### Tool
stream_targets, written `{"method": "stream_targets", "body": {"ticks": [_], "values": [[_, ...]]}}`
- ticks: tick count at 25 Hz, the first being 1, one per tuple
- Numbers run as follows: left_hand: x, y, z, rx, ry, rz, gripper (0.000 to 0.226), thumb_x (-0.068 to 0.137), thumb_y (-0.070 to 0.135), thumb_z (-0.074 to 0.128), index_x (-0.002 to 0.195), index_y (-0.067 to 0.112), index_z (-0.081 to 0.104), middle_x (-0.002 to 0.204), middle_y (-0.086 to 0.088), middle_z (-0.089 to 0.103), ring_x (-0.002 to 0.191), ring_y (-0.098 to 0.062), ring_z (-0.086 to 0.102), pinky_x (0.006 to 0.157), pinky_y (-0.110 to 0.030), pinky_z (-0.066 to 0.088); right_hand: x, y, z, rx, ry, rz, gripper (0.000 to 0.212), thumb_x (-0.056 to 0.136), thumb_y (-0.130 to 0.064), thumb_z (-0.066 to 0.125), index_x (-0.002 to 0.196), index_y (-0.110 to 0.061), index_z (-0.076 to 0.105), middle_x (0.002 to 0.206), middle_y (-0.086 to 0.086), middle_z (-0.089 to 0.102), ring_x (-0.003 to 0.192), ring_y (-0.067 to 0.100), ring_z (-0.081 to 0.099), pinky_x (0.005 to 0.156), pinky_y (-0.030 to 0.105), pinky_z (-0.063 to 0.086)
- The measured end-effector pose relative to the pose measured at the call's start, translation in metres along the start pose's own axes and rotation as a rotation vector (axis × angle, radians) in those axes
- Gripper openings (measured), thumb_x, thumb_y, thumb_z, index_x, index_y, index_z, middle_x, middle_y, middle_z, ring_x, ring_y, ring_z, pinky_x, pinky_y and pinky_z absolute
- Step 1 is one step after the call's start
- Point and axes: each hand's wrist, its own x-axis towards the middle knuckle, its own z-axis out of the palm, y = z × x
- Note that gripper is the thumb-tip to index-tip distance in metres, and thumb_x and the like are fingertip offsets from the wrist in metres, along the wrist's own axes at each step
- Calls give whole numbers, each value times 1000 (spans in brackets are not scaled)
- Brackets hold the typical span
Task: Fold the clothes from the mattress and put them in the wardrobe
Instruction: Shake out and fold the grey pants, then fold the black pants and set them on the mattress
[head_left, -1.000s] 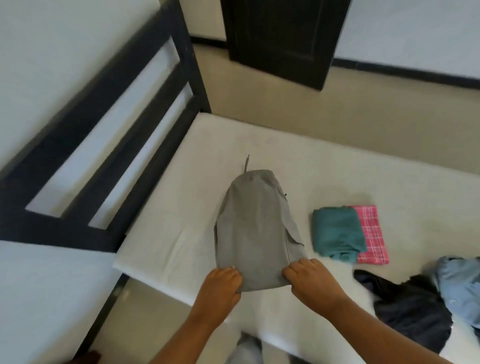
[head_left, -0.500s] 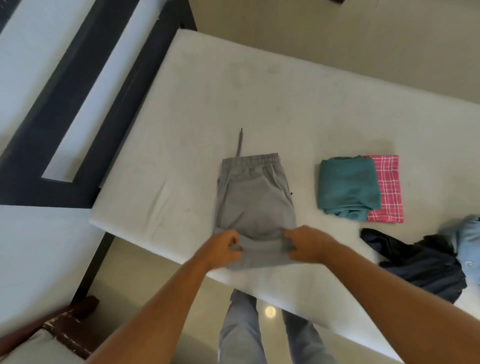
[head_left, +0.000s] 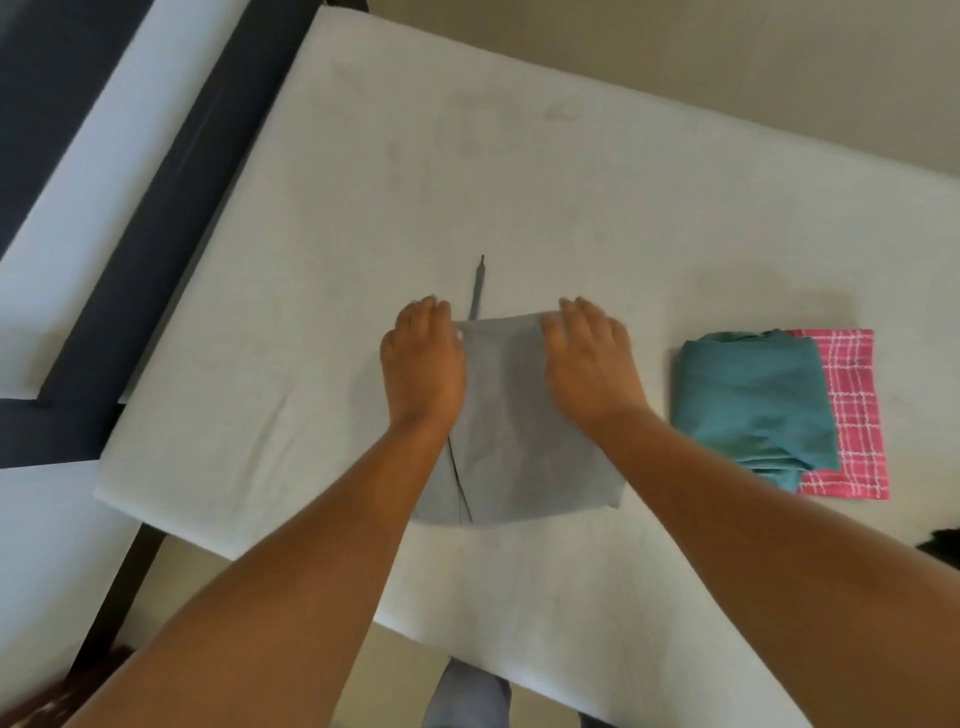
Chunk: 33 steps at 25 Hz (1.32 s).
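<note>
So the grey trousers (head_left: 519, 447) sit doubled over near the mattress's (head_left: 363, 208) near edge. The left hand (head_left: 423, 364) and right hand (head_left: 589, 364) lie flat on the far edge of the fold, fingers pretty much straight, pressing and gripping nothing. I'd say the fold's nearly done: the drawstring (head_left: 477, 288) poking out beyond wants tucking in, then the bundle probably joins the teal piece (head_left: 748, 400) on the pink checked cloth (head_left: 857, 415) toward the right edge.

Both bare forearms reach up from the lower corners of the frame toward its middle, where the left hand (head_left: 423, 364) lies palm down with fingers (head_left: 422, 314) bent at the tips, and the right hand (head_left: 589, 364), just beside it, lies flat with fingers straight.
</note>
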Motion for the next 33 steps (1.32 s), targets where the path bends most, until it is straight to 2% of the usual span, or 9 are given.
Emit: {"method": "stream_targets", "body": {"ticks": [3, 6, 9, 13, 17, 21, 27, 30, 33], "values": [[-34, -9, 44, 102, -223, 229, 53, 104, 32, 49, 154, 18, 43, 162, -8, 38, 151, -31, 32, 116, -55, 35, -31, -19, 46, 14, -219, -88, 70, 97, -48, 50, 158, -19, 32, 166, 18, 23, 154, 38, 20, 121, 60, 20], [-59, -41, 74, 174, -369, 122, 67, 102, 61, 34, 162, 37, 18, 172, 0, 14, 158, -31, 12, 122, -60, 19, -42, -14, 70, 5, -232, -92, 78, 97, -66, 35, 163, -27, 19, 171, 10, 11, 157, 33, 11, 123, 62, 14], [-67, -61, 80, 187, -420, 32, 75, 98, 71, 29, 162, 40, 5, 173, -2, 1, 158, -37, 3, 121, -62, 12, -42, -7, 73, 3, -244, -80, 83, 95, -72, 29, 163, -28, 14, 171, 11, 7, 157, 33, 7, 123, 63, 12], [-86, -38, 58, 215, -355, 117, 73, 101, 61, 32, 163, 25, 20, 171, -15, 13, 156, -43, 10, 121, -63, 17, -81, -14, 64, 7, -272, -41, 89, 92, -77, 31, 164, -27, 13, 171, 15, 4, 157, 39, 2, 123, 63, 9], [-144, -40, 46, 213, -507, 182, 74, 99, 61, 36, 161, 22, 28, 169, -16, 20, 154, -44, 19, 116, -62, 33, -140, -5, 55, -1, -352, -1, 89, 89, -69, 52, 162, -27, 23, 171, 13, 10, 156, 41, 7, 121, 65, 16], [-169, -38, 29, 334, -636, 138, 85, 89, 51, 69, 156, 9, 40, 161, -27, 33, 147, -51, 31, 107, -68, 40, -177, 2, 43, 16, -437, 25, 88, 91, -59, 59, 162, -26, 20, 171, 11, 5, 156, 40, 7, 121, 64, 15], [-175, 93, 10, 328, -642, 451, 79, 86, 33, 79, 150, 1, 45, 161, -25, 35, 146, -44, 38, 111, -56, 43, -243, 39, 7, 188, -475, 359, 75, 104, -53, 38, 164, -20, 5, 169, 17, -11, 157, 37, -7, 126, 55, 8], [-200, 191, 16, 271, -763, 628, 74, 104, 38, 52, 162, 8, 17, 170, -17, 9, 156, -35, 17, 122, -45, 30, -298, 78, -3, 277, -444, 636, 73, 104, -50, 43, 163, -18, 15, 170, 19, -1, 157, 38, 7, 124, 51, 17], [-234, 278, 33, 229, -863, 719, 71, 105, 40, 48, 162, 11, 15, 171, -12, 12, 155, -31, 19, 119, -39, 34, -359, 135, -3, 371, -420, 914, 71, 101, -48, 52, 160, -19, 25, 169, 21, 2, 145, 40, 35, 112, 48, 38]]}}
